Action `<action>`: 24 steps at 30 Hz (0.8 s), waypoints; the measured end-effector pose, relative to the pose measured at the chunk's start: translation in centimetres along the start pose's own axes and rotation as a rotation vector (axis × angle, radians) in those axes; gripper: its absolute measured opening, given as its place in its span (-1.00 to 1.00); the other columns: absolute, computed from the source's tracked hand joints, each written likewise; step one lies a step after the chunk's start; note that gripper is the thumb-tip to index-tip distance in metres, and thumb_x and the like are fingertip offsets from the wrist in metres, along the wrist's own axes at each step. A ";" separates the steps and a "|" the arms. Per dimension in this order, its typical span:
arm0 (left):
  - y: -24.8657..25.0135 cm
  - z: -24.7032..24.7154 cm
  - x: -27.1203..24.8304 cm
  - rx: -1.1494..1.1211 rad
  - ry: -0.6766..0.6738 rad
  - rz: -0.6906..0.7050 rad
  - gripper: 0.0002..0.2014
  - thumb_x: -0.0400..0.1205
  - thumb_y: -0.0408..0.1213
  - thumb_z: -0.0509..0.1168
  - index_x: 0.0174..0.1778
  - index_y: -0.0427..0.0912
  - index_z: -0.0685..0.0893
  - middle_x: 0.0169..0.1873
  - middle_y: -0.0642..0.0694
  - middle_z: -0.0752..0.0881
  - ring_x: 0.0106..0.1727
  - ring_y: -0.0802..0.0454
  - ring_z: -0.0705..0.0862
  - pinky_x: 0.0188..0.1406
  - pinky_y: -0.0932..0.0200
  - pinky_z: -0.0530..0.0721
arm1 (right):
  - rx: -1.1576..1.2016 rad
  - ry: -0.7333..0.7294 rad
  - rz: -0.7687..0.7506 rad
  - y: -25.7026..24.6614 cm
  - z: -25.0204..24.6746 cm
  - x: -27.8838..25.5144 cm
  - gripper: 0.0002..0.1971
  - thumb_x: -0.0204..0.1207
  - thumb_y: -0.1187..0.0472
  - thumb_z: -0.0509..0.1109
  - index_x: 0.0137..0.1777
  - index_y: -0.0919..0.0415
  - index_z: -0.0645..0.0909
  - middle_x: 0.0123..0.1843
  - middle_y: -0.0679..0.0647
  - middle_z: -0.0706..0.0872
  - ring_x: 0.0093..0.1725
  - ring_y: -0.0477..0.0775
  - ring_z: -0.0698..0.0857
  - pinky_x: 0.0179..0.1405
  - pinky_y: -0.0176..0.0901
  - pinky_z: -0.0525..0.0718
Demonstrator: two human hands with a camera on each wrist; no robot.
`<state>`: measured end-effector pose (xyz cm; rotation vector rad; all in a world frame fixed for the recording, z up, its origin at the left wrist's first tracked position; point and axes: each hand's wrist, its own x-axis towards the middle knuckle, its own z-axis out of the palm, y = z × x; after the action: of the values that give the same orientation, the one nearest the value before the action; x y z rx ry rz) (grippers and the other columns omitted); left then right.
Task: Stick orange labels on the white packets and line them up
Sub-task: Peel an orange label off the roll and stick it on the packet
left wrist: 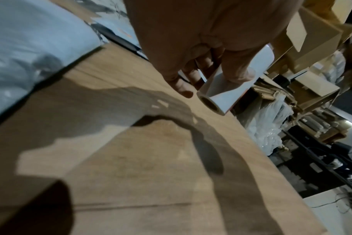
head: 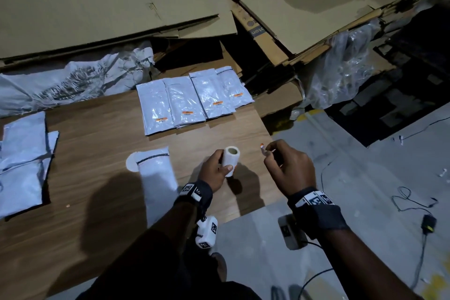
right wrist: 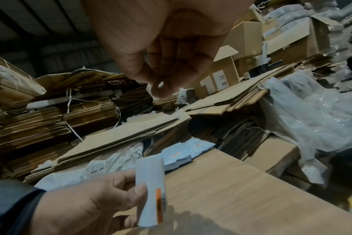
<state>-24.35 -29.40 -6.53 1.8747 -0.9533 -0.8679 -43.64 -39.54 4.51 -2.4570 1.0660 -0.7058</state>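
My left hand (head: 216, 168) grips a white label roll (head: 231, 159) above the wooden table (head: 97, 178); the roll (left wrist: 223, 92) shows its hollow core, and an orange label sits on the roll (right wrist: 151, 187). My right hand (head: 280, 156) pinches a peeled orange label (head: 262, 145) between thumb and fingertips (right wrist: 161, 89), off the table's right edge. One unlabelled white packet (head: 158, 170) lies just left of my left hand. Several labelled white packets (head: 190, 102) lie overlapping in a row at the far side of the table.
A pile of more white packets (head: 22, 161) sits at the table's left edge. Flattened cardboard (head: 121, 2) and clear plastic wrap (head: 345, 73) crowd the space behind. Cables and a small black box (head: 428, 223) lie on the grey floor to the right.
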 end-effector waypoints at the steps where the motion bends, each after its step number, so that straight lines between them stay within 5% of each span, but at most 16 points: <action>1: -0.6 0.6 0.5 0.003 0.006 -0.011 -0.59 0.69 -0.37 0.39 0.47 -0.18 0.55 0.24 -0.02 0.69 0.22 -0.08 0.67 -0.13 0.45 0.45 | 0.000 -0.015 0.003 0.3 0.2 0.0 -0.94 0.60 0.01 0.40 0.00 -0.06 0.61 -0.43 -0.17 0.58 -0.39 0.11 0.68 -0.47 -0.05 0.59; 4: -1.8 1.8 0.9 0.044 0.031 -0.041 -0.55 0.62 -0.29 0.44 0.42 0.07 0.57 0.26 0.05 0.73 0.24 0.00 0.69 0.09 0.19 0.52 | 0.028 -0.031 0.000 0.6 0.5 -0.2 -0.88 0.60 -0.01 0.31 0.01 -0.04 0.62 -0.48 -0.18 0.52 -0.45 0.11 0.64 -0.51 -0.09 0.53; 10: -3.2 2.0 0.4 0.125 0.046 -0.020 -0.55 0.57 -0.21 0.50 0.26 0.32 0.53 0.10 0.19 0.73 0.08 0.07 0.68 0.11 0.01 0.67 | 0.136 -0.068 0.003 0.7 1.8 -0.5 -0.86 0.60 0.06 0.33 0.06 -0.01 0.69 -0.24 -0.06 0.81 -0.27 0.04 0.78 -0.35 0.08 0.76; 15: -3.2 1.1 0.1 0.194 0.020 0.010 -0.52 0.55 -0.13 0.49 0.32 0.33 0.52 0.13 0.25 0.74 0.14 0.13 0.70 0.19 -0.03 0.70 | 0.225 -0.056 -0.023 -0.1 2.6 -0.3 -0.92 0.60 0.21 0.40 0.00 0.11 0.73 -0.15 -0.06 0.83 -0.21 0.01 0.80 -0.29 0.09 0.79; 20: -3.4 -0.6 -1.1 0.220 0.031 -0.006 -0.33 0.50 -0.22 0.53 0.47 0.35 0.47 0.35 0.23 0.69 0.40 0.14 0.64 0.39 -0.06 0.66 | 0.289 -0.079 -0.026 -1.3 3.4 -0.3 -0.87 0.58 0.37 0.45 0.00 0.13 0.74 -0.12 -0.06 0.81 -0.13 -0.06 0.78 -0.25 -0.01 0.80; 24: -1.8 -3.3 -2.9 0.046 0.131 0.012 -0.57 0.60 -0.40 0.41 0.36 0.05 0.68 0.29 0.11 0.74 0.28 0.25 0.67 0.27 0.05 0.68 | 0.361 -0.119 -0.072 -2.3 4.2 -0.4 -0.84 0.59 0.35 0.43 0.01 0.06 0.74 -0.07 -0.12 0.81 -0.07 -0.10 0.77 -0.27 0.01 0.78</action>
<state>-22.49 -25.08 -6.20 1.9379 -0.9091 -0.7118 -40.17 -37.16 2.23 -2.2020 0.7357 -0.6950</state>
